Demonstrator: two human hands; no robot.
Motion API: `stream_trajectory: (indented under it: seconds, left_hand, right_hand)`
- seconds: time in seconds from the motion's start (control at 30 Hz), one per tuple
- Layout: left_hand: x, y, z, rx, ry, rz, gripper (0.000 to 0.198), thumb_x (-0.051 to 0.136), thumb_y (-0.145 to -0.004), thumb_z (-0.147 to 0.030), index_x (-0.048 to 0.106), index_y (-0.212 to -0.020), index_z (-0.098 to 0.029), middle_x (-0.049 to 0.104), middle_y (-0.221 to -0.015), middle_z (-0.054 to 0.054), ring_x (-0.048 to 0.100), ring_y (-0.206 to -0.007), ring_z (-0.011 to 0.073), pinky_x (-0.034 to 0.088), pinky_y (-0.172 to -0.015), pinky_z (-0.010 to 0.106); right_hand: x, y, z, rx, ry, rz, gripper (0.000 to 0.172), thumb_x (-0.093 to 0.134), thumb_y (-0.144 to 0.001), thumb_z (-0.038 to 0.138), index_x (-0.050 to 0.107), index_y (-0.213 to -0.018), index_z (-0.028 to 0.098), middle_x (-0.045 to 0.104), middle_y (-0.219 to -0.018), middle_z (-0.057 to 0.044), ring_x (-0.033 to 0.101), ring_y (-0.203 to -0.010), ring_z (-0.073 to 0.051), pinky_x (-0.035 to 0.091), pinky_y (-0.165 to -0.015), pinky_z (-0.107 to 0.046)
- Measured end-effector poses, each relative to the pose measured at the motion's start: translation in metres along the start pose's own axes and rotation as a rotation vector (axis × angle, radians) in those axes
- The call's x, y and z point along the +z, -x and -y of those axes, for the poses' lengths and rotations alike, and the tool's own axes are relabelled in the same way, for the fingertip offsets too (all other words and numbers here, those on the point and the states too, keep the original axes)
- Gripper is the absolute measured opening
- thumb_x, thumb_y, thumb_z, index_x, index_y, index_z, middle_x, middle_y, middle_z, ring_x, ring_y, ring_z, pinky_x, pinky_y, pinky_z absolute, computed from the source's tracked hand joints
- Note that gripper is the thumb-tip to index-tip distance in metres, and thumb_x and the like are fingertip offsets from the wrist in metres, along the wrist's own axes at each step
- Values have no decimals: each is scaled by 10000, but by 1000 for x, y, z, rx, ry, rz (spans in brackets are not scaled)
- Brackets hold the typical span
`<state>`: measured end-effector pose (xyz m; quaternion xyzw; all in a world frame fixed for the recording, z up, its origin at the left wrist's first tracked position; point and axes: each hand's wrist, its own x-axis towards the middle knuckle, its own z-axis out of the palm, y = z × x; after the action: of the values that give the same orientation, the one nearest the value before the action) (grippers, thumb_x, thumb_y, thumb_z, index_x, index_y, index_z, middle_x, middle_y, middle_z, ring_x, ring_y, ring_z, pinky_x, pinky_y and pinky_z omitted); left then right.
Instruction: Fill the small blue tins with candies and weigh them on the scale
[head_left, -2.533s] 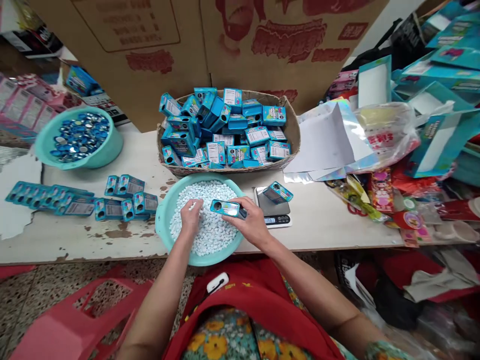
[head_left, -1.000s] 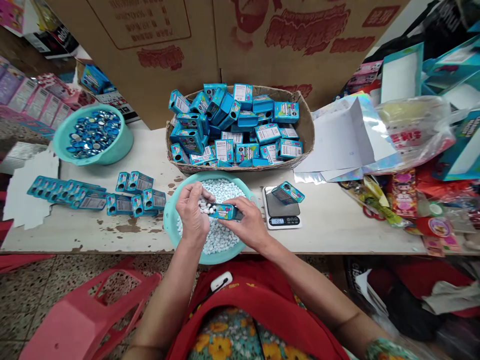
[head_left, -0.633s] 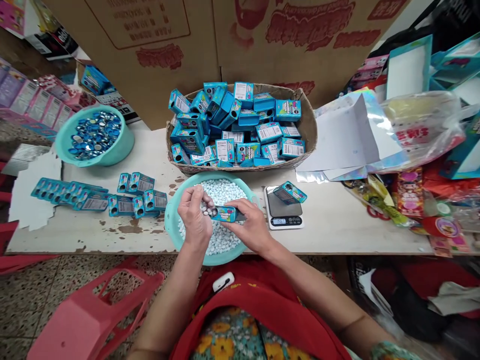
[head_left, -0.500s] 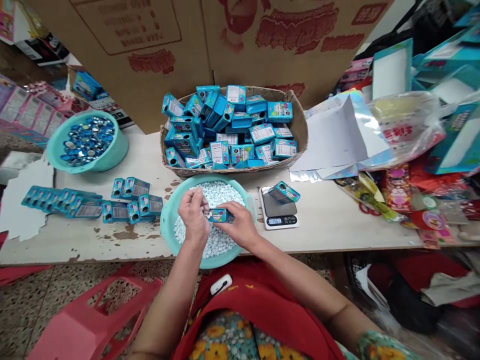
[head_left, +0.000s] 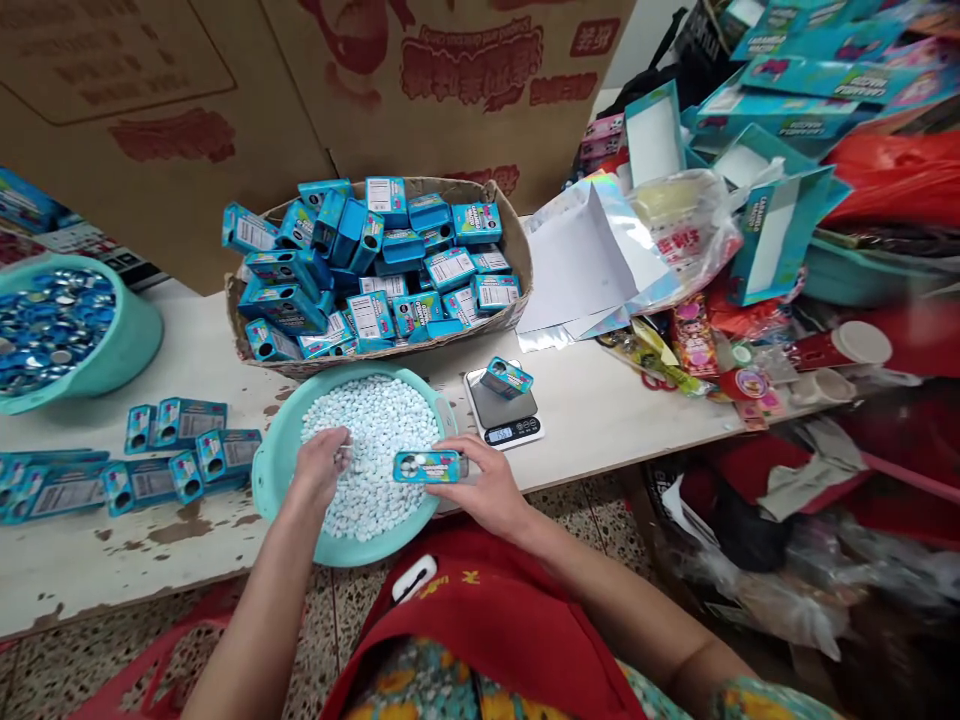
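My right hand (head_left: 484, 482) grips a small blue box (head_left: 426, 466) between thumb and fingers, over the right side of a turquoise basin (head_left: 264, 468). White candies (head_left: 367, 450) fill the basin, and a few show in the box's round hole. My left hand (head_left: 322, 465) is at the basin's left part, fingers curled in over the candies; what they hold, if anything, is hidden. Right of the basin, another blue box (head_left: 508, 377) rests on a small digital scale (head_left: 513, 432).
Behind the basin stands a carton (head_left: 521, 240) piled with blue boxes. More boxes (head_left: 191, 423) lie at the left, near a basin (head_left: 139, 330) of shiny blue pieces. Papers (head_left: 577, 260), a plastic bag (head_left: 686, 225) and wrappers cover the right side.
The view has turned right. My left hand has moved away from the box and down to the candies. My right hand has shifted right with the box, whose top now faces the camera.
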<state>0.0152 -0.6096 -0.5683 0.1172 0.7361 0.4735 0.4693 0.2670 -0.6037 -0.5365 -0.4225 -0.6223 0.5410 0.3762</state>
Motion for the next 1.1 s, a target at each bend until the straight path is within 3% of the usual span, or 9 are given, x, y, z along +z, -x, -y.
stream_trajectory:
  seconds: [0.13, 0.3, 0.43, 0.63, 0.77, 0.83, 0.9, 1.0, 1.1]
  left_hand:
    - [9, -1, 21, 219, -535, 124, 246, 631, -639, -410, 597, -700, -174, 596, -656, 29, 510, -556, 149, 388, -522, 248]
    - [39, 9, -2, 665, -1146, 124, 223, 489, -810, -319, 644, -921, -204, 659, -1003, 91, 572, -959, 288, 416, -826, 381]
    - [96, 14, -26, 861, -1100, 248, 242, 445, -875, -318, 615, -1005, -204, 640, -1044, 76, 573, -981, 251, 425, -850, 357]
    - [208, 4, -34, 1162, -1241, 623, 444, 557, -819, -239, 477, -1256, -254, 496, -1300, 71, 419, -1205, 254, 402, -919, 377]
    - [239, 1, -23, 1085, -1420, 728, 309, 524, -838, -241, 532, -1147, -239, 567, -1132, 73, 541, -1032, 238, 432, -829, 349]
    - [229, 4, -22, 1013, -1366, 661, 261, 525, -849, -301, 547, -1095, -215, 586, -1059, 69, 579, -943, 224, 445, -785, 324]
    - [199, 11, -28, 959, -1227, 556, 313, 563, -831, -387, 543, -1087, -208, 594, -1051, 62, 586, -940, 219, 453, -770, 306]
    - [128, 26, -50, 888, -989, 349, 386, 615, -794, -438, 537, -1101, -217, 610, -1068, 45, 587, -959, 200, 458, -799, 290]
    - [41, 35, -82, 812, -882, -38, 398, 642, -774, -412, 541, -1101, -210, 628, -1048, 45, 592, -944, 200, 455, -830, 317]
  right_hand:
    - [-37, 27, -7, 115, -24, -86, 341, 796, -664, 274, 667, -977, 234, 651, -945, -29, 620, -878, -203, 500, -809, -335]
    - [-79, 55, -20, 196, -12, -155, 329, 778, -686, 281, 661, -991, 242, 647, -986, -50, 620, -922, -230, 504, -840, -374]
    - [-107, 69, -35, 236, 20, -203, 320, 753, -714, 273, 648, -1015, 242, 632, -1008, -67, 609, -941, -240, 499, -853, -396]
    - [-139, 69, -55, 276, 110, -331, 330, 750, -708, 317, 650, -1005, 213, 633, -1020, -78, 603, -937, -249, 494, -847, -407]
    - [-150, 58, -68, 275, 141, -392, 352, 745, -707, 346, 641, -1006, 192, 639, -1027, -82, 601, -947, -250, 481, -874, -420]
    - [-150, 47, -75, 274, 125, -422, 381, 749, -694, 369, 633, -1007, 186, 645, -1002, -76, 602, -930, -247, 475, -880, -432]
    - [-144, 31, -82, 270, 98, -456, 417, 761, -670, 390, 630, -1007, 184, 652, -980, -69, 606, -907, -243, 475, -876, -438]
    - [-125, 0, -97, 235, 54, -479, 467, 780, -638, 400, 633, -1023, 181, 661, -961, -65, 615, -876, -237, 477, -867, -437]
    - [-101, -29, -110, 189, 38, -490, 499, 783, -625, 415, 633, -1035, 174, 659, -951, -64, 619, -852, -228, 480, -859, -431]
